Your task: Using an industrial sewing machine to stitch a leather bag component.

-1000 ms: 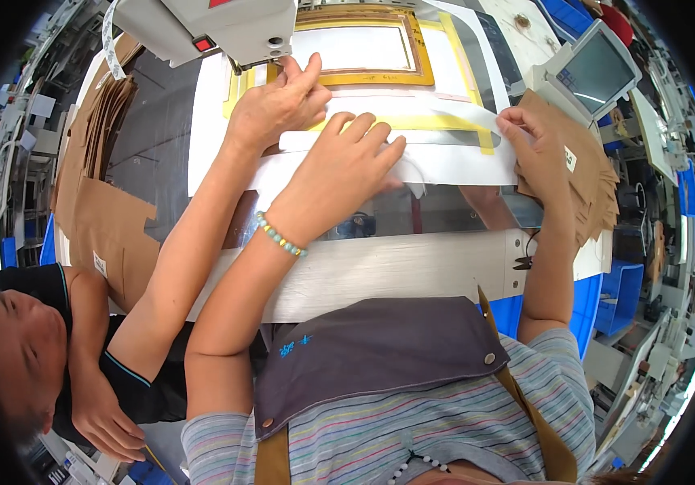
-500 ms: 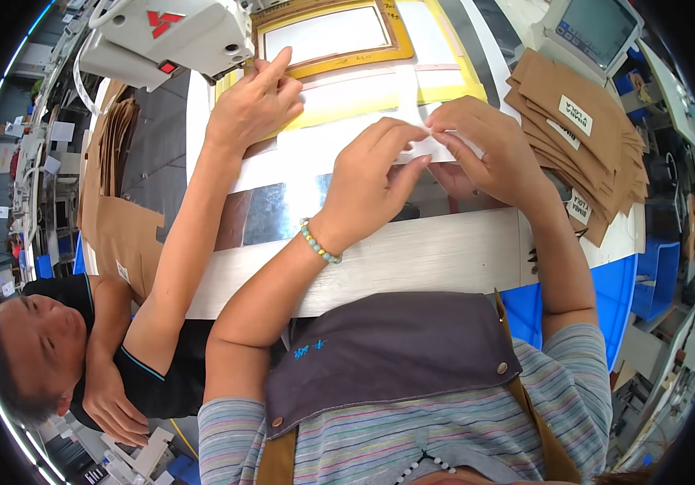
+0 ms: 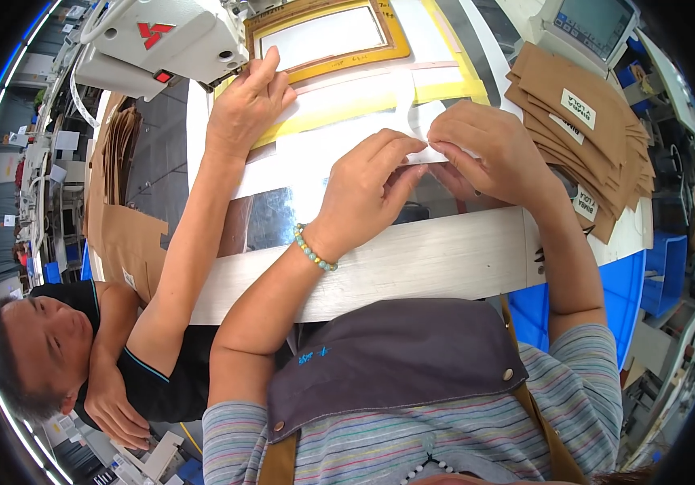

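Note:
My left hand [image 3: 370, 190], with a beaded bracelet at the wrist, pinches a thin white strip [image 3: 418, 119] between thumb and fingers. My right hand [image 3: 497, 153] pinches at the same strip close by, its fingers nearly meeting the left ones. Part of the strip curls up behind the fingers, over a white sheet edged with yellow tape [image 3: 315, 124]. Exactly how the fingertips grip it is hidden. Farther back lies a yellow-brown rectangular frame [image 3: 347, 61] with a white panel inside.
A co-worker's hand [image 3: 252, 101] rests beside the frame, below a white sewing machine head [image 3: 161, 40]. Brown flat pouches [image 3: 578, 137] are stacked on the right, near a screen [image 3: 594, 28]. More brown pieces [image 3: 125, 234] are on the left. A blue bin [image 3: 606, 299] stands below the table edge.
My right fingers have closed in from a more spread pose, and the curled white strip shows more behind them. The whole view has shifted slightly. The co-worker's hand stays by the frame.

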Motion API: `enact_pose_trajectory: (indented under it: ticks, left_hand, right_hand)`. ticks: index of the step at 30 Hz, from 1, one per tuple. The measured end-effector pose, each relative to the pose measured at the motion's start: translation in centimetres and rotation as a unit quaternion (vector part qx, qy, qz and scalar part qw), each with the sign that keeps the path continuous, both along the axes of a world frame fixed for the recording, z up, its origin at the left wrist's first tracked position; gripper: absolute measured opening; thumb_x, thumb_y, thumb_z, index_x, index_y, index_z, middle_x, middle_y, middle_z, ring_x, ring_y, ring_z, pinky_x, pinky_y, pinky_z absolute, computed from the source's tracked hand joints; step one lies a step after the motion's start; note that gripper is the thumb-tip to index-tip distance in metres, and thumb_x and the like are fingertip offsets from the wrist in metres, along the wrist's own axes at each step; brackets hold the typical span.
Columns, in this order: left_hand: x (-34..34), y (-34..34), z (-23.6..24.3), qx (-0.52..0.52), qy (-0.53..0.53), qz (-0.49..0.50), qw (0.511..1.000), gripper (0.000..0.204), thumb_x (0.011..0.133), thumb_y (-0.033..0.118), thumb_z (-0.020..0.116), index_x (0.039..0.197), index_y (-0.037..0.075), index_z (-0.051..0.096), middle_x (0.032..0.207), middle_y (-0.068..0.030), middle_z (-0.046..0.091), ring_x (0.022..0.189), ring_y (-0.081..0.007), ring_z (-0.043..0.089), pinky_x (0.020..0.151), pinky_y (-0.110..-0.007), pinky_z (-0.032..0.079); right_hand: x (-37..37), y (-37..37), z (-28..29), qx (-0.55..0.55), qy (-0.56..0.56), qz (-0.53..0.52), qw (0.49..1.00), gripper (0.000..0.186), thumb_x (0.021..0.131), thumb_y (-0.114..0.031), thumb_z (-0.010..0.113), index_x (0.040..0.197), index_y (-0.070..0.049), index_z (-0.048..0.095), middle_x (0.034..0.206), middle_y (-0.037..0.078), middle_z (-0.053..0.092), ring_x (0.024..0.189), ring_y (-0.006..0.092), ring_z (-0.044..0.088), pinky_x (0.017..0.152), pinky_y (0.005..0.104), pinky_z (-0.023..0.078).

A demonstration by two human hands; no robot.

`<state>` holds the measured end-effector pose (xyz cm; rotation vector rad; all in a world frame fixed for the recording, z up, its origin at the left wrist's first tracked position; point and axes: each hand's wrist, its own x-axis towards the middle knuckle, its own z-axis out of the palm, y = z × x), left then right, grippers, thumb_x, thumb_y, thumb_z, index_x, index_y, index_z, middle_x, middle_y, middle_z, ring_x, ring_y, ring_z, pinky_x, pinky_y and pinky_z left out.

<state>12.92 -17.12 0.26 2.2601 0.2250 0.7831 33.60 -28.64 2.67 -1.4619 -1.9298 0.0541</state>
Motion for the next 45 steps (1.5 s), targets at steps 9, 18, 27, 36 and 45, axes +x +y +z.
enact_pose_trajectory:
  ticks: [9, 18, 27, 36, 45]
  left_hand:
    - [-0.22, 0.1, 0.08, -0.018, 0.011, 0.043, 0.999, 0.015, 0.089, 0.001, 0.08, 0.102, 0.003, 0.071, 0.092, -0.0073, 0.069, 0.068, -0.0144, 0.065, 0.061, -0.027, 0.054]
    - [0.06, 0.0, -0.29, -0.006, -0.003, 0.029, 1.0, 0.016, 0.091, 0.003, 0.079, 0.104, 0.002, 0.071, 0.092, -0.0065, 0.07, 0.068, -0.0133, 0.067, 0.059, -0.027, 0.054]
    - [0.08, 0.01, -0.45, -0.005, 0.009, 0.026, 1.0, 0.016, 0.091, 0.002, 0.078, 0.105, 0.002, 0.07, 0.091, -0.0064, 0.068, 0.066, -0.0137, 0.067, 0.06, -0.027, 0.055]
    - [0.06, 0.04, -0.49, 0.001, 0.006, 0.017, 1.0, 0.016, 0.091, 0.001, 0.078, 0.103, 0.001, 0.068, 0.092, -0.0084, 0.067, 0.073, -0.0181, 0.069, 0.063, -0.029, 0.058]
    - [0.08, -0.22, -0.32, -0.011, 0.004, 0.029, 1.0, 0.02, 0.089, 0.0, 0.08, 0.102, 0.0, 0.066, 0.095, -0.0091, 0.065, 0.077, -0.019, 0.07, 0.068, -0.03, 0.061]
  right_hand:
    - [0.04, -0.17, 0.09, -0.012, -0.014, 0.018, 1.0, 0.013, 0.086, -0.008, 0.074, 0.098, -0.004, 0.069, 0.096, 0.012, 0.07, 0.09, 0.0343, 0.067, 0.077, 0.0436, 0.054]
    - [0.27, -0.13, -0.18, -0.032, -0.023, 0.009, 0.999, 0.012, 0.087, -0.008, 0.073, 0.097, -0.004, 0.069, 0.095, 0.011, 0.07, 0.089, 0.0334, 0.067, 0.076, 0.0435, 0.054]
    - [0.2, -0.24, 0.28, -0.052, -0.022, -0.007, 0.998, 0.011, 0.086, -0.008, 0.073, 0.095, -0.002, 0.069, 0.091, 0.012, 0.07, 0.086, 0.034, 0.067, 0.072, 0.0425, 0.054]
    - [0.26, -0.17, 0.21, -0.049, -0.017, -0.004, 0.999, 0.01, 0.088, -0.008, 0.072, 0.096, -0.002, 0.071, 0.091, 0.012, 0.07, 0.084, 0.034, 0.067, 0.072, 0.0423, 0.054]
    - [0.31, -0.36, 0.37, -0.049, -0.02, -0.011, 0.999, 0.009, 0.091, -0.009, 0.072, 0.097, -0.003, 0.072, 0.092, 0.013, 0.07, 0.085, 0.0337, 0.068, 0.072, 0.042, 0.055]
